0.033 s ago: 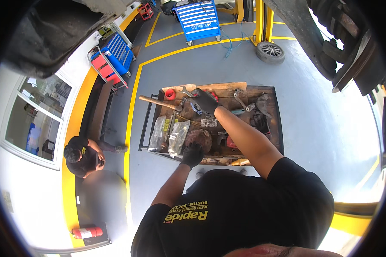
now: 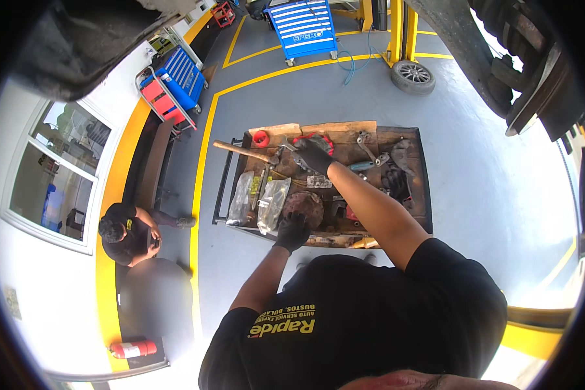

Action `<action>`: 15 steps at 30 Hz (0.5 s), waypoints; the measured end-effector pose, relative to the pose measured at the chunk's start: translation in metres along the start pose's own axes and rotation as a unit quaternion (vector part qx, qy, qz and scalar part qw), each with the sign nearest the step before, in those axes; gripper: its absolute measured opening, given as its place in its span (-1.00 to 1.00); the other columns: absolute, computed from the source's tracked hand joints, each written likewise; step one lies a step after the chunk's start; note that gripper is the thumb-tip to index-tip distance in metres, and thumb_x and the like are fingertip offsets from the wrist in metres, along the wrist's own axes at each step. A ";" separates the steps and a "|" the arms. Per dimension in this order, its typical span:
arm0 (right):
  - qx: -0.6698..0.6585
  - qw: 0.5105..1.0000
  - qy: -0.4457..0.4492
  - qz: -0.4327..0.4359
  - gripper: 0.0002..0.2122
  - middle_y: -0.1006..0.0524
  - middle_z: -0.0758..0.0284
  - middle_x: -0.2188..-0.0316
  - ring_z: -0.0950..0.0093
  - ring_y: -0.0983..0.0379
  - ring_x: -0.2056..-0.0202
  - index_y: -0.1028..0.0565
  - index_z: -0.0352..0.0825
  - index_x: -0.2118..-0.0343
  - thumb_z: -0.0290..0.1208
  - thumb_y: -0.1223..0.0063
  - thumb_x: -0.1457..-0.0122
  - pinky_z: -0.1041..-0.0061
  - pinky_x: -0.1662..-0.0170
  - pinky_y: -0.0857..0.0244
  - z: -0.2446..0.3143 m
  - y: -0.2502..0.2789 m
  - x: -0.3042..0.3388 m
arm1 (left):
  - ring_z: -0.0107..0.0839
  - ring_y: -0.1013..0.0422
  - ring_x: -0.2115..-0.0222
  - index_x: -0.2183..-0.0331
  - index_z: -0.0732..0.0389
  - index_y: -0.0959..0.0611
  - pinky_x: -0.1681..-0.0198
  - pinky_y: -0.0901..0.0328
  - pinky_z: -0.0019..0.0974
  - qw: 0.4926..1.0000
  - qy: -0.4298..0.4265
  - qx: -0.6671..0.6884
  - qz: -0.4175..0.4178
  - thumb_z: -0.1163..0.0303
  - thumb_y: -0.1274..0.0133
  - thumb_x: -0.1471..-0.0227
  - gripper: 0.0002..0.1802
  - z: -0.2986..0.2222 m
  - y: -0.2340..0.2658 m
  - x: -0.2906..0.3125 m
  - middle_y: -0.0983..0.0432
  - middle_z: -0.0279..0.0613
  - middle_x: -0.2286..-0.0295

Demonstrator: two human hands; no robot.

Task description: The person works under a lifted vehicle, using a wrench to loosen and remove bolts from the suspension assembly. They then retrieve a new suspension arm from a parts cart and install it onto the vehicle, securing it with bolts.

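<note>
On a wood-topped cart (image 2: 364, 129), my left hand (image 2: 294, 233), in a dark glove, has its fingers bent over the near edge of a rusty round disc (image 2: 307, 203). My right hand (image 2: 314, 158), gloved too, reaches toward the far side, closed around a blurred grey wrench (image 2: 289, 144). Just past those fingers a grey, red-rimmed thing (image 2: 320, 138) shows, partly covered. A hammer (image 2: 247, 151) with a wooden handle lies to the left. Clear plastic bags (image 2: 273, 201) are beside the disc, and a small metal plate (image 2: 318, 182) sits between my hands.
A red roll (image 2: 260, 138), a metal arm-like part (image 2: 367, 147) and dark gloves (image 2: 394, 182) lie on the cart. Car parts (image 2: 520, 71) hang overhead at right. A person (image 2: 129, 234) sits at left; a blue tool chest (image 2: 303, 32) and wheel (image 2: 413, 77) stand beyond.
The wrench in my right hand has tilted and shifted slightly, and more of the red-rimmed thing shows. My left hand stays on the disc. The whole view has shifted a little.
</note>
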State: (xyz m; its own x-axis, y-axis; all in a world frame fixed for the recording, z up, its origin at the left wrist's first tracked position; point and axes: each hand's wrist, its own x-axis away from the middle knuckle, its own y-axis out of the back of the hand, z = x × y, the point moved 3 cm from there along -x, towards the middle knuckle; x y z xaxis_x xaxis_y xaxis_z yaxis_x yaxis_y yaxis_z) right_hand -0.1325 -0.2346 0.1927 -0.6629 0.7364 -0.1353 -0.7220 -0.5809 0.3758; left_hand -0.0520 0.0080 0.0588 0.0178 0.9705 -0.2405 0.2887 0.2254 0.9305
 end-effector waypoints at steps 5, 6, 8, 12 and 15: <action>-0.156 0.931 -0.285 0.168 -0.73 -0.64 0.29 0.38 0.41 -0.52 0.50 -0.53 -0.31 0.06 -0.24 -0.06 -0.31 0.31 0.39 -0.39 -0.101 -0.074 0.057 | 0.05 -0.41 0.12 0.16 0.16 -0.56 0.07 -0.34 0.09 0.992 0.057 0.020 -0.111 0.32 -0.18 -0.07 -0.72 0.033 0.039 0.066 -0.48 -0.02 0.17; -0.134 0.936 -0.269 0.182 -0.76 -0.62 0.30 0.42 0.43 -0.50 0.54 -0.54 -0.30 0.09 -0.27 -0.06 -0.30 0.34 0.44 -0.38 -0.114 -0.082 0.065 | 0.00 -0.42 0.14 0.17 0.15 -0.57 0.08 -0.35 0.07 0.991 0.097 0.032 -0.085 0.34 -0.19 -0.06 -0.74 0.052 0.042 0.093 -0.49 -0.05 0.19; -0.059 0.935 -0.280 0.209 -0.80 -0.59 0.31 0.48 0.45 -0.46 0.60 -0.57 -0.29 0.13 -0.33 -0.05 -0.28 0.40 0.52 -0.35 -0.134 -0.094 0.081 | -0.08 -0.45 0.14 0.17 0.13 -0.60 0.06 -0.37 0.02 0.978 0.188 0.064 -0.063 0.34 -0.20 -0.08 -0.75 0.088 0.039 0.161 -0.51 -0.08 0.18; -0.089 0.984 -0.141 0.057 -0.82 -0.56 0.37 0.47 0.51 -0.47 0.57 -0.59 -0.26 0.18 -0.31 -0.06 -0.28 0.43 0.50 -0.37 -0.130 -0.120 0.102 | -0.12 -0.53 0.19 0.15 0.16 -0.63 0.08 -0.44 -0.04 0.931 0.337 0.137 -0.013 0.28 -0.21 -0.13 -0.73 0.155 0.028 0.330 -0.57 -0.06 0.17; -0.333 0.912 -0.216 -0.108 -0.83 -0.57 0.42 0.44 0.55 -0.48 0.53 -0.60 -0.22 0.18 -0.28 -0.05 -0.30 0.45 0.46 -0.39 -0.121 -0.154 0.123 | -0.10 -0.57 0.25 0.18 0.20 -0.67 0.14 -0.46 -0.05 0.892 0.411 0.187 -0.003 0.25 -0.23 -0.13 -0.72 0.172 0.052 0.475 -0.61 0.01 0.19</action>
State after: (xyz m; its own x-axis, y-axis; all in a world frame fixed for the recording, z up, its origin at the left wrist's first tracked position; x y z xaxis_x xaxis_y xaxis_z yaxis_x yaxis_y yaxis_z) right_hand -0.1269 -0.0972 0.0072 -0.4554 0.8426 0.2875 -0.8818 -0.3825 -0.2758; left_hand 0.1359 0.4654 -0.0547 -0.6491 0.7386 0.1817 0.5881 0.3358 0.7358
